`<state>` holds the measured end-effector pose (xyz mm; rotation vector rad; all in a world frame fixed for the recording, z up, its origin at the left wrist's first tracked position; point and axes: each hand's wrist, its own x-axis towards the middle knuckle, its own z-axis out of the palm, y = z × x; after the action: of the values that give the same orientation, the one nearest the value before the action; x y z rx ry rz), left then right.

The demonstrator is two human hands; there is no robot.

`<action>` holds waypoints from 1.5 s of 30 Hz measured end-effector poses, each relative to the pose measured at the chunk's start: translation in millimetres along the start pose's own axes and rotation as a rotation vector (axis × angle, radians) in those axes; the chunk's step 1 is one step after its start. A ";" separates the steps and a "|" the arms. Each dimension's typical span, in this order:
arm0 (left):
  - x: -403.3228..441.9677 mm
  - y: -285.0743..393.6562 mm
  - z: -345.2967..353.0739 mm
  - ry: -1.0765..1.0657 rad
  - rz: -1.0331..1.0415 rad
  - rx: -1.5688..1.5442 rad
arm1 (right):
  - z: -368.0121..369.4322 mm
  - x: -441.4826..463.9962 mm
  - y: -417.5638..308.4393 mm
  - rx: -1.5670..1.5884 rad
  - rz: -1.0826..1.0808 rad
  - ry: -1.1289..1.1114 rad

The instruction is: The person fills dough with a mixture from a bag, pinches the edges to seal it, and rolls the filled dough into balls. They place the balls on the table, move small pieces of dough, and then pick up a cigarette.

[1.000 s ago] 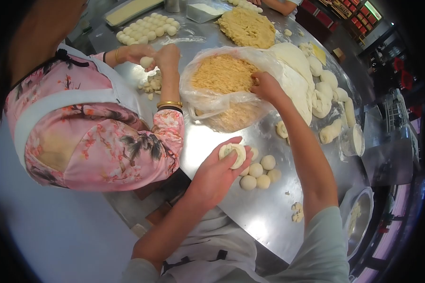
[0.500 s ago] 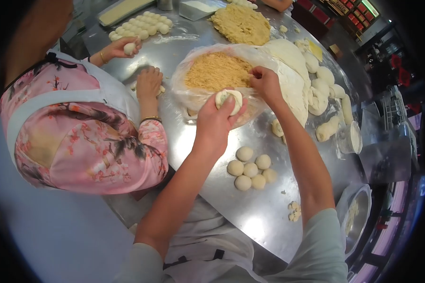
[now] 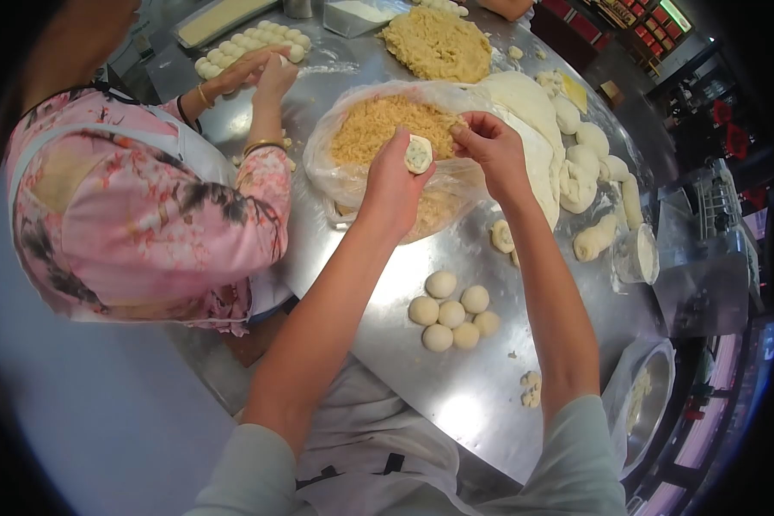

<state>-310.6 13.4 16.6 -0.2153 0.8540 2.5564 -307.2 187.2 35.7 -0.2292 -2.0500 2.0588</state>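
Note:
A small round of dough (image 3: 418, 154) with a pale, green-flecked filling showing in its open top sits in my left hand (image 3: 390, 191), whose fingers and thumb curl around it. My right hand (image 3: 497, 153) is just to the right, thumb and fingertips pinched together; what they hold, if anything, is too small to make out. Both hands are over the near side of a clear plastic bag (image 3: 320, 142) full of crumbly, golden filling (image 3: 368, 125). Nearer to me on the steel table (image 3: 387, 318) lies a cluster of several smooth dough balls (image 3: 451, 314).
A co-worker (image 3: 146, 215) in a pink floral top works at the left, hands together near rows of dough balls (image 3: 232, 52). A large yellow mass (image 3: 439, 43) lies at the back. Dough sheets (image 3: 525, 129), dough lumps (image 3: 583, 163) and a metal bowl (image 3: 658, 396) are on the right.
My left hand has turned the dough so its filled opening faces up, and my right hand has come slightly nearer. The co-worker's hands have come together near the dough rows.

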 end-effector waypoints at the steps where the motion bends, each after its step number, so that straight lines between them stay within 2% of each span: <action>1: 5.1 -0.5 3.4 0.011 -0.006 0.013 | 3.1 -2.6 -3.0 0.026 0.004 -0.024; 4: 20.5 -7.9 6.6 -0.115 -0.013 0.017 | 14.4 -7.6 7.4 -0.185 -0.113 -0.154; 7: 27.4 -20.3 1.8 -0.063 0.045 0.120 | 30.7 -16.5 18.9 -0.552 -0.342 -0.040; 8: 30.5 -22.5 -0.8 -0.060 0.034 0.096 | 31.2 -18.9 19.0 -0.561 -0.302 -0.057; 11: 36.7 -22.8 -11.8 -0.020 -0.004 0.015 | 36.4 -32.8 -9.0 -0.526 -0.129 -0.079; 14: 35.3 -20.3 -16.9 0.012 -0.030 -0.064 | 25.0 -21.8 10.0 -0.245 -0.025 -0.041; 17: 41.7 -26.5 -21.1 -0.018 -0.016 -0.071 | 21.6 -16.0 31.8 -0.267 -0.069 -0.075; 22: 32.9 -28.4 -6.5 0.079 0.005 -0.046 | 48.9 -22.5 47.3 -0.481 -0.338 0.161; 23: 33.9 -28.1 -7.4 0.041 0.011 -0.061 | 52.9 -22.7 47.5 -0.526 -0.378 0.198; 26: 45.2 -35.4 -26.6 -0.034 0.020 -0.085 | 54.1 -22.9 35.1 -0.635 -0.347 0.114; 29: 47.2 -32.7 -35.0 -0.030 0.002 -0.082 | 47.6 -19.4 22.4 -0.602 -0.182 -0.062; 32: 38.2 -20.2 -31.9 -0.012 -0.036 -0.121 | 31.7 -19.2 10.8 -0.269 -0.037 -0.128; 35: 25.1 -8.2 -27.4 -0.009 -0.050 -0.154 | 22.5 -17.7 16.0 -0.236 -0.075 0.058; 38: 19.2 -1.6 -28.5 -0.004 -0.061 -0.133 | 9.2 -21.8 31.9 -0.581 0.001 0.043; 41: 16.3 -1.5 -30.5 -0.026 -0.055 -0.147 | 2.4 -32.0 35.0 -0.488 -0.035 -0.066; 44: 0.0 -0.4 -27.0 -0.075 -0.071 -0.107 | 9.7 -57.5 12.9 -0.249 -0.096 -0.106; 45: -8.6 -0.5 -28.3 -0.129 -0.092 -0.086 | 10.9 -68.8 3.1 -0.318 -0.125 -0.140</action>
<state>-302.4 -6.3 -3.8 -0.1117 0.6713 2.4926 -244.1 158.3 29.4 -0.0077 -2.4053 1.7136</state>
